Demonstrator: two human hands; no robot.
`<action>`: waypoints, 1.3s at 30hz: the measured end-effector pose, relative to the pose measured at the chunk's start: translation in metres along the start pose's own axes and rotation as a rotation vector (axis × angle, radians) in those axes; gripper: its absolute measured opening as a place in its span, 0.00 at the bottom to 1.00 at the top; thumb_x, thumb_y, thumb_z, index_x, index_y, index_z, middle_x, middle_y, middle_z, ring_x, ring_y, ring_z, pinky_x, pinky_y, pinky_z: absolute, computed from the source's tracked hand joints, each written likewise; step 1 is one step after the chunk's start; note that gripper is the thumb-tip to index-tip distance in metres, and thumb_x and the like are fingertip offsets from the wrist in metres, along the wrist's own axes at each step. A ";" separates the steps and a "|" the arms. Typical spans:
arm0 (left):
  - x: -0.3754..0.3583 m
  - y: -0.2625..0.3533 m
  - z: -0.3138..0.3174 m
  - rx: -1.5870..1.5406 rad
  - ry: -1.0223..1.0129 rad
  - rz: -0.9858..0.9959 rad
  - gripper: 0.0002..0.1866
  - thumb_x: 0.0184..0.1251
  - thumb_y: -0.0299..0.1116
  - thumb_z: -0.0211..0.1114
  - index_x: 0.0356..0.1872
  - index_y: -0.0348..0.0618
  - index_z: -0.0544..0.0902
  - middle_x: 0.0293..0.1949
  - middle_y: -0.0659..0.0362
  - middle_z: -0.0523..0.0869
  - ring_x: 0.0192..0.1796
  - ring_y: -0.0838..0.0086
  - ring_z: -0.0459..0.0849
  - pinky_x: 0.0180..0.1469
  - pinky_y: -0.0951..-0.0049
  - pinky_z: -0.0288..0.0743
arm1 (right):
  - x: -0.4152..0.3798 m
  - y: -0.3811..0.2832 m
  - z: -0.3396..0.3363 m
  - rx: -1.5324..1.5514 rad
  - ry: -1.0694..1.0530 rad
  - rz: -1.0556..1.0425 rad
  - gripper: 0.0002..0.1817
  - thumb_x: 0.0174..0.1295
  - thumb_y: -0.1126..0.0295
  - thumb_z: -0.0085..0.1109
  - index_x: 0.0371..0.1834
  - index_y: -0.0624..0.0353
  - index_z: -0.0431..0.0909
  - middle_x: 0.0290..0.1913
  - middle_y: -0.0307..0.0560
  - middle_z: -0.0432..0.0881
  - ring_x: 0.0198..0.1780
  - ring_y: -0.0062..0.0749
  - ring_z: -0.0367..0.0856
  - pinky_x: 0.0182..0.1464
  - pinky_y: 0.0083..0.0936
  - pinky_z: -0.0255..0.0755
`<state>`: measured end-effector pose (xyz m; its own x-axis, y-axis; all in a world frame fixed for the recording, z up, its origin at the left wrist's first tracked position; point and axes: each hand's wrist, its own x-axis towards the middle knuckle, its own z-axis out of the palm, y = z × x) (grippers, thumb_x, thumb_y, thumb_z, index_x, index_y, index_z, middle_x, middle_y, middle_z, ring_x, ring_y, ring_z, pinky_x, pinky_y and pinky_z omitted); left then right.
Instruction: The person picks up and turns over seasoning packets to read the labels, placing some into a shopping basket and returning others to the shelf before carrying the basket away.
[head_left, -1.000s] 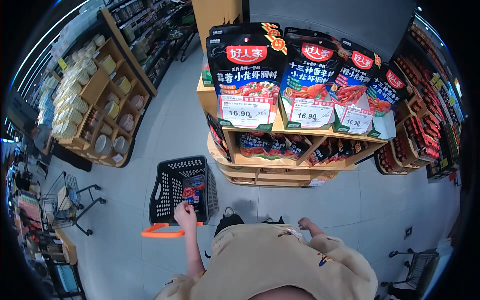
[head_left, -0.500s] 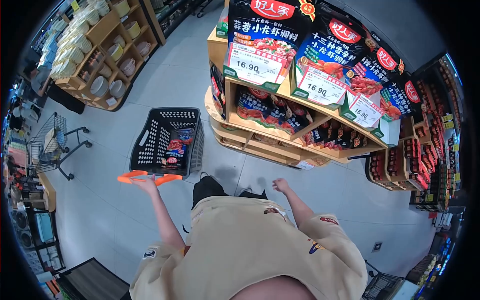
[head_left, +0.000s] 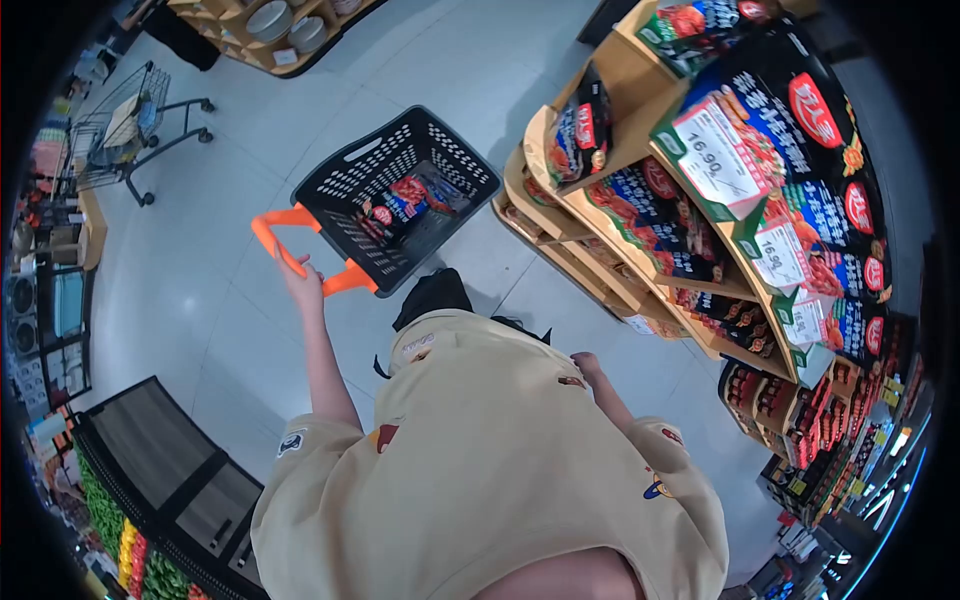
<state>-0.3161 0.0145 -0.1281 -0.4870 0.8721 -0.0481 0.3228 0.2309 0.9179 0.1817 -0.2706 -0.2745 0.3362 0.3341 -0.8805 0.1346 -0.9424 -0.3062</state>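
Note:
My left hand (head_left: 304, 284) is wrapped round the orange handle (head_left: 283, 221) of a black shopping basket (head_left: 345, 172), whose walls are full of small holes. The basket is out in front of me on my left, tilted in this view. Inside it lie dark seasoning packets (head_left: 410, 193) with red and blue print. My right hand (head_left: 585, 364) hangs beside my body with the fingers curled and nothing showing in them. The nearest thing to it is the lower part of a wooden display stand (head_left: 595, 275).
More seasoning packets (head_left: 655, 215) fill the stand on my right, under price cards (head_left: 722, 150). A wire shopping cart (head_left: 120, 125) stands at the far left. Shelves with bowls (head_left: 270, 20) are ahead. A dark rack (head_left: 160, 450) and produce (head_left: 130, 555) are at the lower left.
The view has turned, so the display stand now sits further right and the bowl shelves higher up. My left hand still holds the handle, and the basket appears swung round, further forward.

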 end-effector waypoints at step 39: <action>0.045 -0.302 0.344 0.958 -1.213 -0.194 0.18 0.52 0.45 0.51 0.29 0.40 0.80 0.34 0.48 0.80 0.41 0.59 0.77 0.43 0.64 0.69 | -0.237 0.056 0.155 -0.003 -0.073 0.622 0.18 0.50 0.69 0.49 0.42 0.69 0.72 0.36 0.47 0.78 0.40 0.26 0.75 0.44 0.21 0.66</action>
<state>-0.1567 0.1321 -0.5432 0.1900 0.5023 -0.8435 0.9435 0.1443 0.2985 -0.0349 -0.4050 -0.1392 0.2883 -0.2791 -0.9159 -0.0629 -0.9600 0.2728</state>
